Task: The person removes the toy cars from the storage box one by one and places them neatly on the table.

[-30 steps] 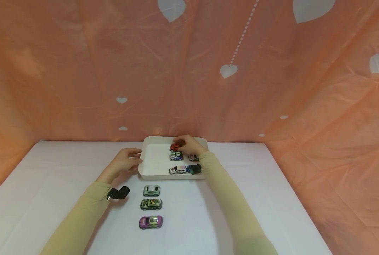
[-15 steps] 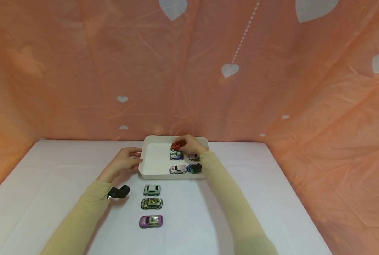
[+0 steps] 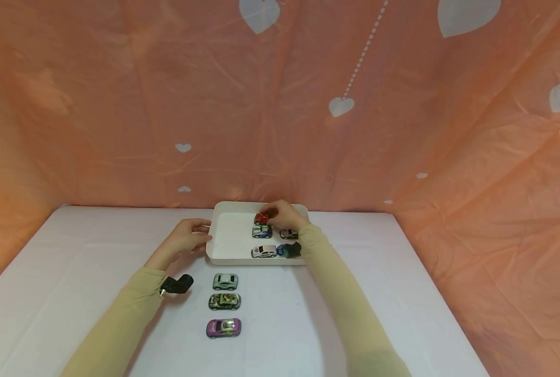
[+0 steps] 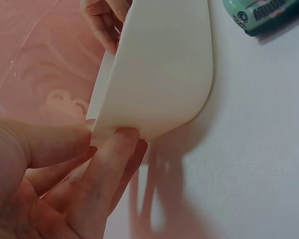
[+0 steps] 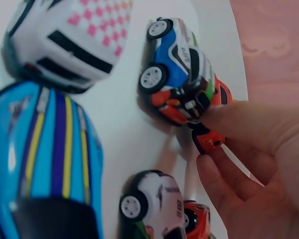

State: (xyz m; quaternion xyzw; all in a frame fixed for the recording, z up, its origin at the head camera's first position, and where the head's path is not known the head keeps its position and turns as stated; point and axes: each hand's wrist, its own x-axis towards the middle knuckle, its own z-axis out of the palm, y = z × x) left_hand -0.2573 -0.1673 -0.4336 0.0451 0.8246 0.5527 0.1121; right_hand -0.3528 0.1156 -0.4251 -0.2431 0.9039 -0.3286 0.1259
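In the head view, my right hand (image 3: 284,213) reaches into a white tray (image 3: 228,259) and pinches a red toy car (image 3: 261,218) near its back wall. The right wrist view shows thumb and fingers on either side of that red car (image 5: 209,139), partly hidden behind a blue, white and green toy car (image 5: 182,69). Beyond the tray's left side, my left hand (image 3: 183,238) grips its rim; thumb and forefinger meet the white wall (image 4: 159,64) in the left wrist view. A white car with pink checks (image 5: 97,30) and a striped blue car (image 5: 45,144) lie along the tray's front.
A white and red toy car (image 3: 288,233) sits in the tray near my right wrist. On the white tablecloth, a pale green car (image 3: 225,281), a camouflage-patterned car (image 3: 224,301) and a purple car (image 3: 223,328) form a column before the tray. An orange curtain (image 3: 299,131) hangs behind.
The head view has shifted slightly. Both hands, the tray and the toy cars hold nearly the same places, and the red car stays between the right fingers.
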